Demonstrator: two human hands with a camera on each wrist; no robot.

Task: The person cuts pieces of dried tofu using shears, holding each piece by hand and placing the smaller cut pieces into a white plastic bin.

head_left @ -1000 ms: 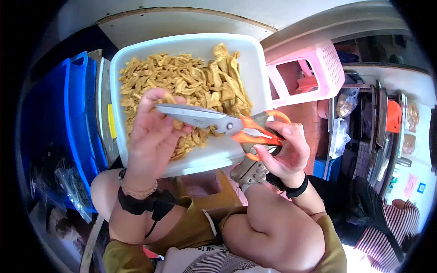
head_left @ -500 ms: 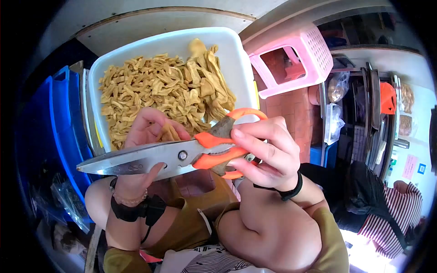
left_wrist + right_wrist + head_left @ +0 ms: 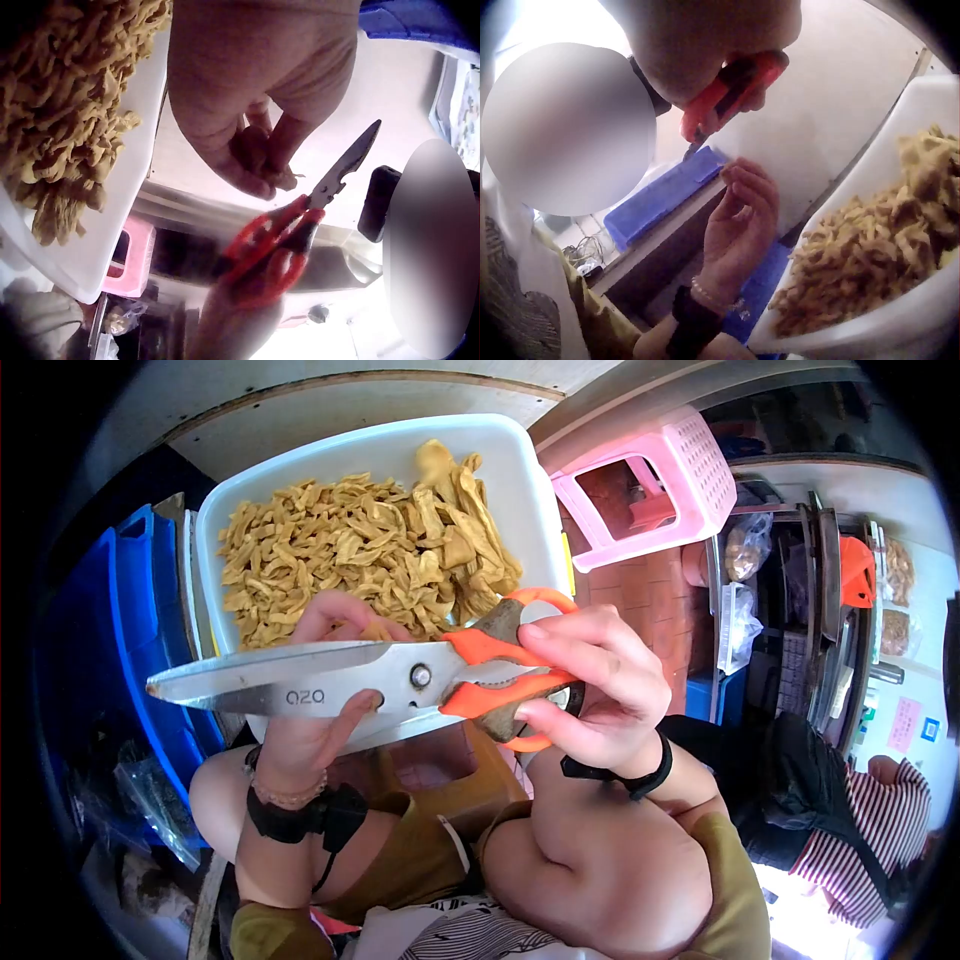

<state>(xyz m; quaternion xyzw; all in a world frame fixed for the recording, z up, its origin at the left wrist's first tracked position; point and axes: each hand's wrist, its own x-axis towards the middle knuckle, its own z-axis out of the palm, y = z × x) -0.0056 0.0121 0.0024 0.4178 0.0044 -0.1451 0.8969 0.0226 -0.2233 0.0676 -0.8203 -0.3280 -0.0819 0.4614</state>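
Observation:
The right hand [image 3: 605, 685] grips orange-handled scissors [image 3: 390, 678], fingers and thumb at the handles; the blades look closed and point left, above the left hand in the head view. Partly behind the blades, the left hand [image 3: 315, 700] pinches a small tan piece [image 3: 376, 630] between curled fingers. In the left wrist view that piece [image 3: 286, 178] pokes out past the fingertips of the left hand [image 3: 255, 82], beside the scissor blades [image 3: 345, 166]. Beyond the hands, a white tub [image 3: 545, 510] holds narrow tan strips [image 3: 320, 550] and, at its right, larger uncut-looking pieces [image 3: 465, 525].
Blue crates [image 3: 150, 630] stand left of the tub. A pink stool [image 3: 705, 475] is to its right on the tiled floor, with shelves holding bagged items [image 3: 745, 550] farther right. The person's bent knees [image 3: 600, 840] lie below the hands, near a brown stool [image 3: 470, 770].
The scissors have moved left and nearer the head camera, and their blades now cover part of the left hand. The tub has shifted left in view. Both hands keep their holds.

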